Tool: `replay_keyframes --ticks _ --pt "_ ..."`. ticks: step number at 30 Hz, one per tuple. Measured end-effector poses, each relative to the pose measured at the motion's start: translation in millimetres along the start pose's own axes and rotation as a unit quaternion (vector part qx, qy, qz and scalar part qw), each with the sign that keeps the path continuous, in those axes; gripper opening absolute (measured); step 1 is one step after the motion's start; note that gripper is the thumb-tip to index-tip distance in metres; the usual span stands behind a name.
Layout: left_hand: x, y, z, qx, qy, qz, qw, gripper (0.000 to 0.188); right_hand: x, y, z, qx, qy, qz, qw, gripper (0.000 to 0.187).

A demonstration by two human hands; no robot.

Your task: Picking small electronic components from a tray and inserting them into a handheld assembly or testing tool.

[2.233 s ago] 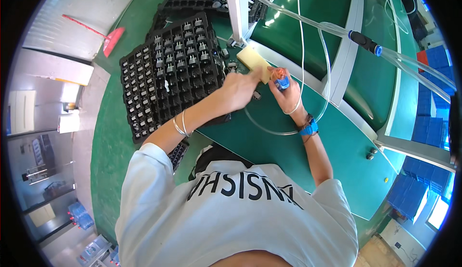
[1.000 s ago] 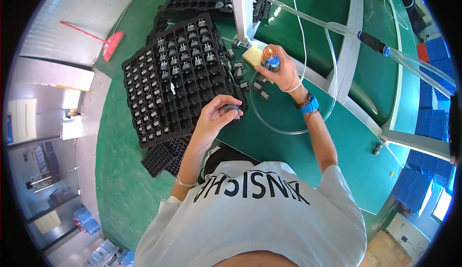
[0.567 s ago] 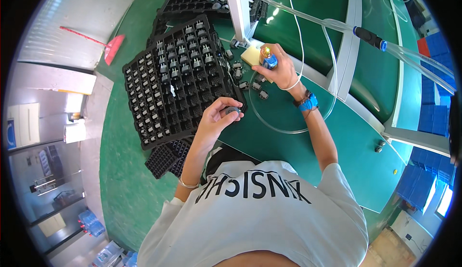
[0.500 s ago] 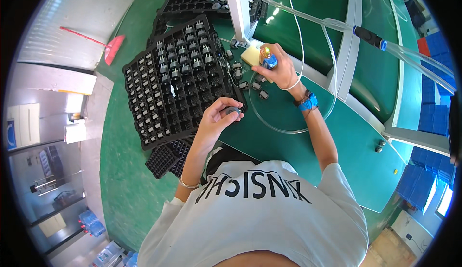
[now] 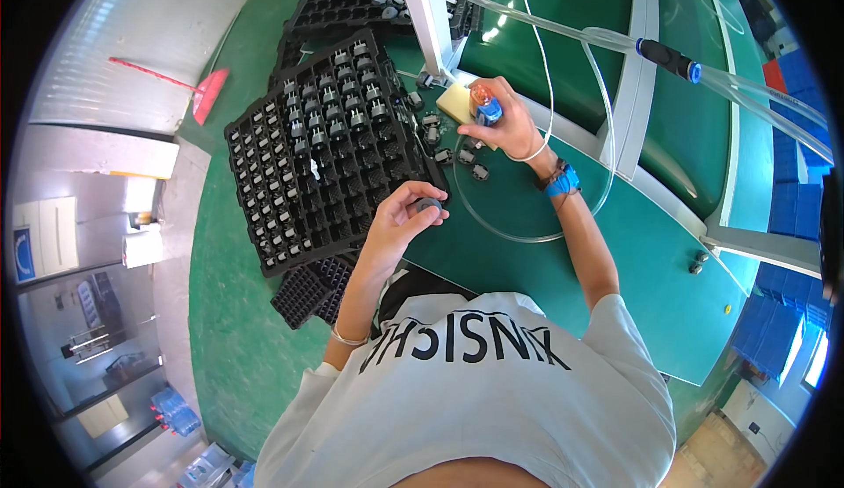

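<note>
My left hand (image 5: 400, 217) pinches a small round grey plug part (image 5: 428, 204) between thumb and fingers, just off the near right corner of a black compartment tray (image 5: 347, 171). Several grey plugs (image 5: 338, 105) with metal pins stand in the tray's upper pockets, and rows of smaller pale pieces fill its left side. My right hand (image 5: 512, 123) is wrapped round an orange-and-blue tool (image 5: 485, 106) shaped like a small cylinder; its tip is hard to make out. Beside that hand lies a pale yellow block (image 5: 455, 103), partly covered. Loose small dark parts (image 5: 466, 156) are scattered by the tray.
A clear hose (image 5: 527, 240) loops round my right wrist on the green table (image 5: 527, 277). A white post (image 5: 425, 13) rises beyond the tray. Another tray of parts (image 5: 338, 4) sits at the back, with skin of possibly another person at the top edge. Blue bins (image 5: 796, 215) stand right.
The bright glow on the tool's end is gone, and the tool is turned slightly in my right hand. The grey part has tilted a little in my left fingers. Skin now shows at the top edge.
</note>
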State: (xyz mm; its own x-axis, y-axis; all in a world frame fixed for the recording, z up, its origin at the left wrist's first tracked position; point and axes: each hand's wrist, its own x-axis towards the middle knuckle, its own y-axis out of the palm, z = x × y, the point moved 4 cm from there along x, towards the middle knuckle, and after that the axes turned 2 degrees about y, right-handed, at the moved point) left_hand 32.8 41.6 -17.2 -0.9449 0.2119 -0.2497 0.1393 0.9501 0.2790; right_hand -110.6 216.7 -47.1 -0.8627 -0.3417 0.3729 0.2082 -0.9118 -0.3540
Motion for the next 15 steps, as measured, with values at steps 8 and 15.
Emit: replay_keyframes --ticks 8,15 --pt "0.0 4.7 1.7 -0.003 -0.004 0.007 1.000 0.023 -0.6 -1.5 -2.9 0.014 -0.008 0.025 1.000 0.063" --pt "1.2 6.2 6.1 -0.001 -0.010 0.014 1.000 0.023 -1.6 -0.8 -6.3 0.019 -0.020 0.023 0.999 0.063"
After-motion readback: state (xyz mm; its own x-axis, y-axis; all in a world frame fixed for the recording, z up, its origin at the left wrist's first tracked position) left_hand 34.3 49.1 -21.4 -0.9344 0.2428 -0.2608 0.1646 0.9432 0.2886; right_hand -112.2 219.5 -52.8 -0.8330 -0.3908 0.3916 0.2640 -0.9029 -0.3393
